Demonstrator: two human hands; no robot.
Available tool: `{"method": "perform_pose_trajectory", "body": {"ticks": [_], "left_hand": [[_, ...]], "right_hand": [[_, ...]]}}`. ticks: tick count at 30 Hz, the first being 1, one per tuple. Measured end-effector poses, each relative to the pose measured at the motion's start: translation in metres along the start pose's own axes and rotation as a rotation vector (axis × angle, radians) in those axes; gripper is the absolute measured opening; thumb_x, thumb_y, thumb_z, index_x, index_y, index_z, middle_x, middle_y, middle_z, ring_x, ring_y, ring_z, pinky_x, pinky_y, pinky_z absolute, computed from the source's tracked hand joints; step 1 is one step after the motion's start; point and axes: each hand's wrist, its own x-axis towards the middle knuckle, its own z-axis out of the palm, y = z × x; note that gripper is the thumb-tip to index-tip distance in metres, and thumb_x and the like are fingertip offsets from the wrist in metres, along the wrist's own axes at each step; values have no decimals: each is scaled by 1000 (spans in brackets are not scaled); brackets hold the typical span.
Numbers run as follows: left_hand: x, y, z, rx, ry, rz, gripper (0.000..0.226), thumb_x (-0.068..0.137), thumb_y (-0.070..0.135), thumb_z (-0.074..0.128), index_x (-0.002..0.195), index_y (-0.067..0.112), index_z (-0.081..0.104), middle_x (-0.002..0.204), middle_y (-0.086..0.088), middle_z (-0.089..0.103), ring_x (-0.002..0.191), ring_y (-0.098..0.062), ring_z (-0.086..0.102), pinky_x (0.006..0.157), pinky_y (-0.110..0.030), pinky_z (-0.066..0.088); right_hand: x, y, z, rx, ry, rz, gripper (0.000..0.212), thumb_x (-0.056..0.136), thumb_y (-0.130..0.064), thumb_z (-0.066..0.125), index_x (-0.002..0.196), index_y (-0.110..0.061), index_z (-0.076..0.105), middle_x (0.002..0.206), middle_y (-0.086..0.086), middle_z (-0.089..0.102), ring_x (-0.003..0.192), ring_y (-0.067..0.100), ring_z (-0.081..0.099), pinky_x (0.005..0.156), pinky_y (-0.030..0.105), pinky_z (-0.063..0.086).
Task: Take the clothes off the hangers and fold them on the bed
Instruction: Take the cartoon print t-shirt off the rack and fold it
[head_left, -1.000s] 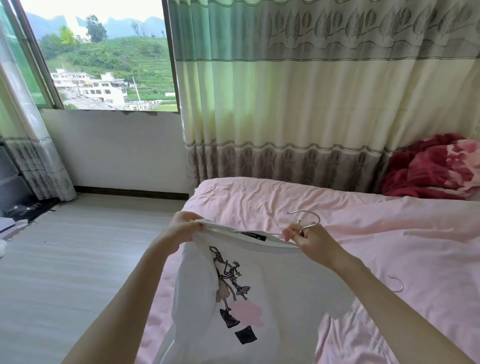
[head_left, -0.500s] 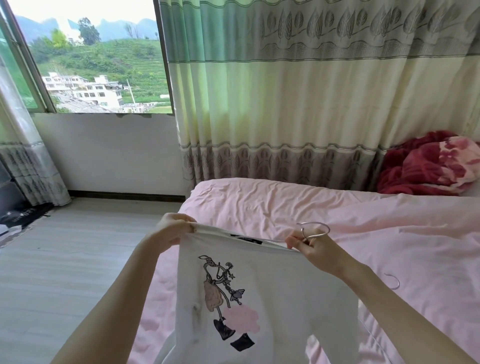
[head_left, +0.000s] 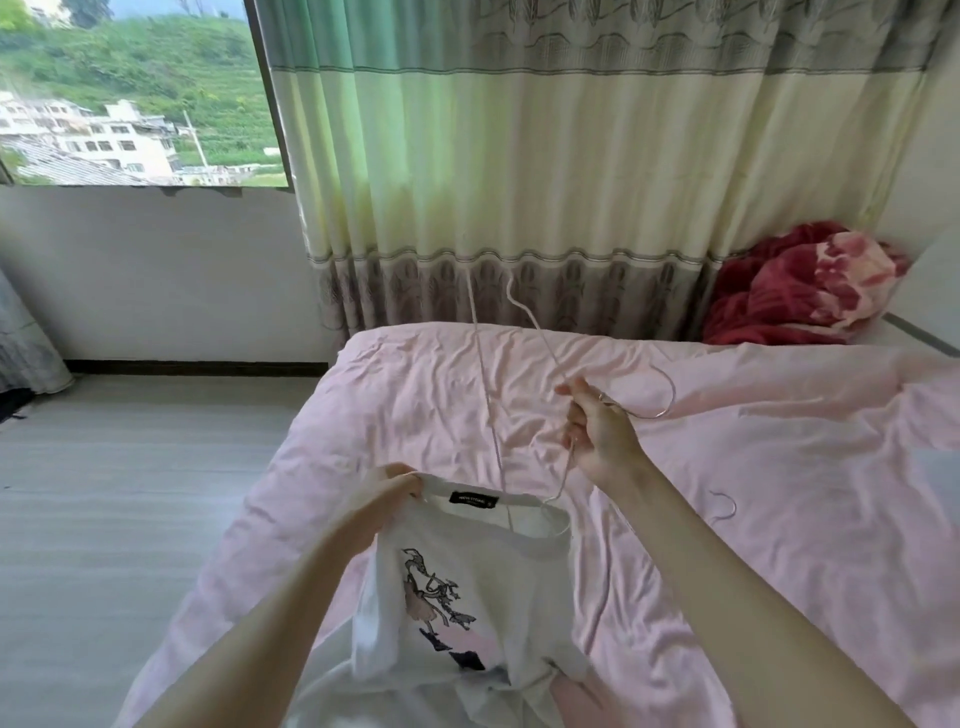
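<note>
Bed: one bed (head_left: 727, 467) under a wrinkled pink sheet filled the right and centre of the head view; no folded clothes showed on it.
Curtain: one long curtain (head_left: 545, 156) hung behind the bed, green at the top, cream in the middle, with a grey leaf band at the hem.
Blanket: one red-and-pink blanket (head_left: 800, 283) lay bunched at the far right end of the bed.
T-shirt: one white T-shirt (head_left: 467, 597) with a printed figure on the front hung in front of the person, over the near edge of the bed, its collar open and its black label visible.
Hangers: two showed. One thin wire hanger (head_left: 519, 332) was tilted up with most of it out of the collar and only its lower corner inside the neck opening; the hook of a second hanger (head_left: 724, 506) lay on the sheet just right of the right forearm.
Hands: two. The left hand (head_left: 395, 488) pinched the collar at its left side. The right hand (head_left: 597, 431) was curled round the wire hanger near its hook.
Progress: by my reading, this shirt was nearly free of its hanger.
Left to do: clearing the last corner, laying the shirt flat and folding it. Any further clothes were out of view.
</note>
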Motion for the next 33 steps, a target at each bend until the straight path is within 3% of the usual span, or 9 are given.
{"method": "perform_pose_trajectory", "body": {"ticks": [8,13,16,19,23,26,29,31,33], "left_hand": [[27,7,58,232,-6,-2,23,56,28,50,71,17,62,67,-3,56,62,-15,50,52,-21,35],[70,2,125,265,9,-38,31,52,29,46,72,10,63,68,-7,55,63,-19,48,54,-25,31],[91,-7,157,264,16,-111,32,49,36,53,70,14,62,66,-3,54,64,-17,48,55,-26,32],[119,-36,187,300,-48,-109,35,50,45,55,71,20,64,70,-3,59,71,-19,53,60,-28,35],[141,-66,209,373,-76,-135,34,62,39,49,82,17,66,76,-3,61,74,-17,52,61,-29,36],[159,-73,221,388,-37,-144,30,62,42,49,77,20,63,70,1,58,67,-14,50,60,-30,35],[174,-82,226,411,-32,-150,25,62,47,50,69,25,59,66,2,55,66,-16,49,58,-30,34],[178,-90,228,406,-28,-172,38,54,56,48,71,25,61,70,0,59,70,-18,52,60,-30,36],[179,-93,231,386,-50,-200,42,53,56,50,76,24,63,77,-3,62,74,-19,53,61,-30,38]], "right_hand": [[41,14,-103,-93,180,99,29,97,-29,49,77,-8,56,37,-11,27,30,2,21,37,17,16],[93,59,-190,-314,220,196,16,94,-9,50,89,-1,63,54,1,33,35,4,26,36,16,19],[126,94,-235,-539,246,302,25,98,-20,44,98,-8,65,59,-2,37,46,8,30,42,19,22],[162,133,-277,-705,239,425,31,99,-33,41,78,-21,61,59,-5,40,51,8,33,47,20,25],[200,173,-318,-814,268,433,31,99,-24,39,90,-13,66,58,-1,40,53,13,35,51,24,28],[221,190,-344,-859,334,454,33,96,-29,42,96,-11,68,60,-1,45,57,18,40,50,25,28],[239,204,-367,-888,389,492,37,96,-34,42,91,-6,66,66,3,55,78,28,56,72,32,44],[244,209,-377,-963,396,527,36,96,-31,42,94,-1,62,88,18,63,103,35,58,90,39,43],[243,208,-381,-1048,442,528,40,96,-22,41,114,10,56,117,29,58,114,41,53,94,41,43]]}}
